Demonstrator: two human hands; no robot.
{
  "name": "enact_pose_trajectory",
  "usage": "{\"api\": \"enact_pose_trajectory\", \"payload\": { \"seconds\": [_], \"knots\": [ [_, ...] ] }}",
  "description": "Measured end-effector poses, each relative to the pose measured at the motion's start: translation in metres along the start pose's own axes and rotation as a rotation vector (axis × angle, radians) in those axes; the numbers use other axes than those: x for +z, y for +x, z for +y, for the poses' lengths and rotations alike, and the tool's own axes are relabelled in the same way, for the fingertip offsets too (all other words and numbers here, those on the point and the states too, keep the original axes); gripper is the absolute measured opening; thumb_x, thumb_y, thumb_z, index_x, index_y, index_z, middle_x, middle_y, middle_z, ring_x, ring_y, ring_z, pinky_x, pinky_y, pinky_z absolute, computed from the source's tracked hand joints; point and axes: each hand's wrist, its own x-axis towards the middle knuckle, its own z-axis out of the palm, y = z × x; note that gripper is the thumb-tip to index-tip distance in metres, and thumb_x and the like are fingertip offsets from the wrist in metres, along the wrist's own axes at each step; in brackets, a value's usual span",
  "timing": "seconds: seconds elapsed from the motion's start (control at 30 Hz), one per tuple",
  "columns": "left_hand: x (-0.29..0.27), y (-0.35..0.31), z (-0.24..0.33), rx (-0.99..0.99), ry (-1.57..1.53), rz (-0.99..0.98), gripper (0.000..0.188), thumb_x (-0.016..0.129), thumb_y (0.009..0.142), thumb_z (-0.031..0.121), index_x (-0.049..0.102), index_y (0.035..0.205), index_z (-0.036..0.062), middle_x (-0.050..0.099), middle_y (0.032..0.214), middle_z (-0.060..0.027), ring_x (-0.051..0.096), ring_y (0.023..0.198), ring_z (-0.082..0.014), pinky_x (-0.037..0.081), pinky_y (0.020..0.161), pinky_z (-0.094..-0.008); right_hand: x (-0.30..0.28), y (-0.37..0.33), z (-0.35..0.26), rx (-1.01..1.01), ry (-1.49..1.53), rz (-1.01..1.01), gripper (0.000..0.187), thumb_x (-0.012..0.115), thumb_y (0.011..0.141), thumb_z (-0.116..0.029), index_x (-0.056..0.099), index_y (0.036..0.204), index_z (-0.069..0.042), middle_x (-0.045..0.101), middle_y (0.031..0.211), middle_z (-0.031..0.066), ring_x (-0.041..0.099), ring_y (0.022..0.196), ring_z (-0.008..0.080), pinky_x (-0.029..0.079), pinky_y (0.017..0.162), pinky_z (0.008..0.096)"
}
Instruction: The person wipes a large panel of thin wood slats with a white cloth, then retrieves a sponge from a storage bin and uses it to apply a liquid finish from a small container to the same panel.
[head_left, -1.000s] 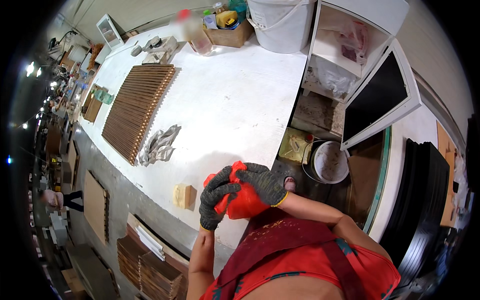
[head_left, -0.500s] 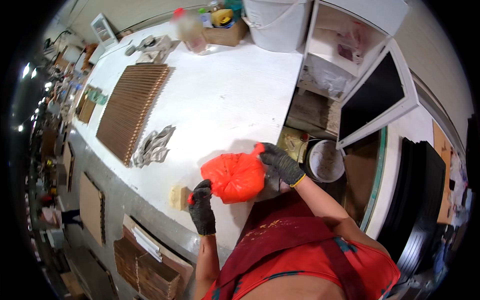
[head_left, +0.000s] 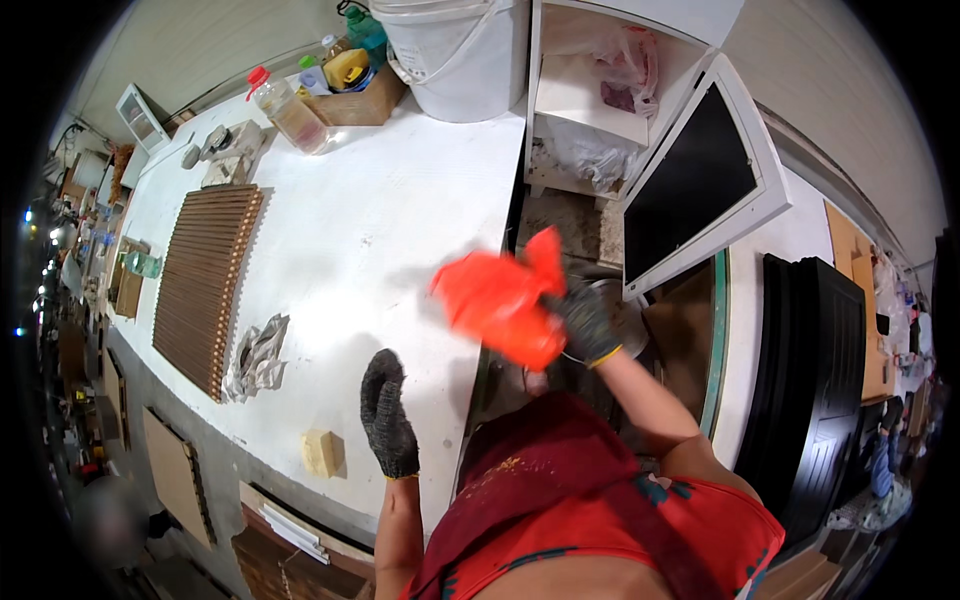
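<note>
A red plastic bag (head_left: 495, 305), bulging and creased, hangs from my right hand (head_left: 588, 320), whose dark knitted glove grips it near its gathered top. The bag is in the air by the right edge of the white table (head_left: 390, 240). My left hand (head_left: 386, 415), in a matching glove, is off the bag, its fingers stretched out over the table and holding nothing. A pale yellow block (head_left: 320, 453) sits to the left of that hand. What the bag contains is hidden.
Brown slatted panels (head_left: 207, 280) and a crumpled grey cloth (head_left: 257, 357) lie on the table's left. Behind stand a bottle (head_left: 290, 112), a cardboard box (head_left: 355, 103) and a white bucket (head_left: 455, 60). A white cabinet's door (head_left: 705, 175) hangs open at right.
My left hand has let go of the red bag. My right hand has carried the bag rightward to the table's edge. The view has shifted too.
</note>
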Motion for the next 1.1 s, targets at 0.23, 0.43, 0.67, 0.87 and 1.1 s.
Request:
{"api": "enact_pose_trajectory", "payload": {
  "seconds": [0.23,0.43,0.67,0.87,1.1],
  "knots": [
    [-0.024,0.007,-0.093,0.243,0.955,0.146,0.044,0.07,0.08,0.007,0.06,0.123,0.0051,0.054,0.132,-0.0137,0.045,0.129,-0.0321,0.036,0.108,-0.0429,-0.124,0.184,-0.054,-0.272,-0.014,0.383,0.04,0.071,0.084,-0.016,0.062,0.118,0.003,0.067,0.108,0.0089,0.061,0.094,0.0175,0.048,0.085,0.0323],
    [-0.01,0.007,-0.086,0.202,1.079,0.114,0.038,0.07,0.074,0.004,0.067,0.112,0.0069,0.057,0.13,-0.0165,0.043,0.13,-0.0371,0.034,0.109,-0.0471,-0.159,0.359,-0.088,-0.354,-0.692,0.728,0.043,0.068,0.08,-0.023,0.064,0.117,-0.001,0.068,0.106,0.0151,0.062,0.093,0.0246,0.048,0.085,0.0362],
    [-0.017,0.003,-0.088,0.218,1.11,0.132,0.036,0.07,0.075,0.005,0.067,0.111,0.0074,0.057,0.13,-0.0162,0.044,0.13,-0.0377,0.034,0.108,-0.0481,-0.105,0.42,-0.1,-0.217,-0.329,0.346,0.069,0.072,0.074,-0.032,0.05,0.133,-0.001,0.058,0.127,0.0235,0.055,0.117,0.0379,0.043,0.098,0.0422],
    [-0.01,0.01,-0.085,0.236,1.109,0.108,0.036,0.07,0.076,0.007,0.067,0.112,0.0087,0.056,0.13,-0.0158,0.043,0.13,-0.038,0.035,0.108,-0.0484,-0.131,0.385,-0.056,-0.612,-0.59,0.582,0.069,0.072,0.077,-0.018,0.043,0.138,-0.003,0.053,0.129,0.0157,0.058,0.113,0.024,0.047,0.093,0.0336],
    [-0.013,0.004,-0.089,0.247,1.059,0.125,0.035,0.071,0.076,0.007,0.068,0.111,0.0093,0.057,0.13,-0.0152,0.043,0.13,-0.037,0.035,0.108,-0.0477,-0.132,0.192,0.064,-0.125,-0.498,0.302,0.036,0.052,0.098,-0.021,0.055,0.126,0.001,0.062,0.122,0.0114,0.059,0.108,0.0178,0.044,0.096,0.0301]
  ]
}}
